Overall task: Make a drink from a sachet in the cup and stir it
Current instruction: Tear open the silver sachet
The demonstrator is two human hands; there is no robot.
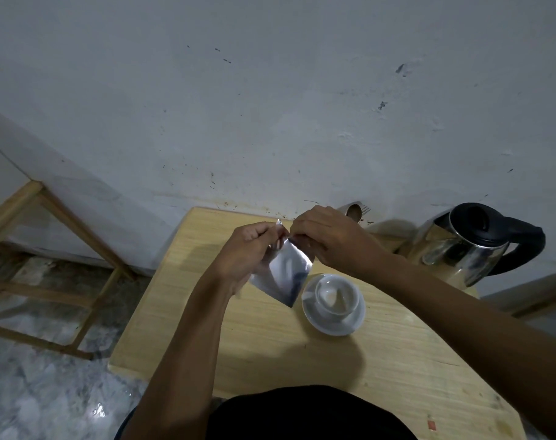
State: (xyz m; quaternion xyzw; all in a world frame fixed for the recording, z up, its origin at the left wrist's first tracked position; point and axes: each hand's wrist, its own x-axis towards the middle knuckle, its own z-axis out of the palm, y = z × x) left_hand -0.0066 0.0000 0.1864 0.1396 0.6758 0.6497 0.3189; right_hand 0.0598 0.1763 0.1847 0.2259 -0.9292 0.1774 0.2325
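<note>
- Sachet [286,274] of smooth silver foil hangs just left of the cup [334,295], its top edge pinched by both the left hand [254,246] and the right hand [327,236].
- A sudden tear could jerk it and scatter powder beside the cup.
- Cup and saucer [327,327] are glossy white; the rounded steel kettle [467,246] stands well to the cup's right.

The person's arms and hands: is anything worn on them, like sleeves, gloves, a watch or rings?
Nothing that shows. Both forearms are bare up to the frame's edge, with no sleeves in view. The left hand and the right hand have no gloves; no watch, bracelet or rings are visible. Only a dark garment shows at the bottom, on the body.
</note>
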